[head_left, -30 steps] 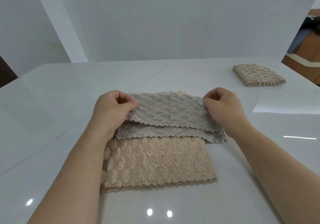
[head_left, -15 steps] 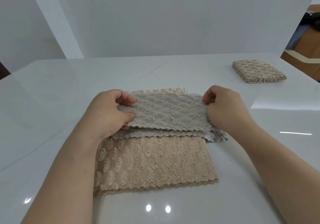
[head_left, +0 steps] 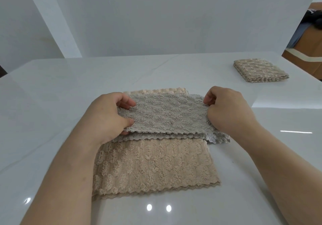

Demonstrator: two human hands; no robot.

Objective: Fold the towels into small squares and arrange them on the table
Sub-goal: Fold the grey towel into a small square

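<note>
Pinching grey towel [head_left: 165, 115] ends, left hand [head_left: 106, 115] and right hand [head_left: 226, 109] hold it over beige towel [head_left: 151, 165]; folded stack [head_left: 257, 70] apart.

Bright, cool, even light all round. The glossy white desk [head_left: 52, 102] is throwing it straight back: two round glints near the front edge, a smeared one low on the left, a thin streak on the right. A paler reflected patch sits on its far right side. Shadows are faint and soft-edged. Centre's sharp. The wall [head_left: 156, 15] lines lean outward towards the frame's edges.
</note>
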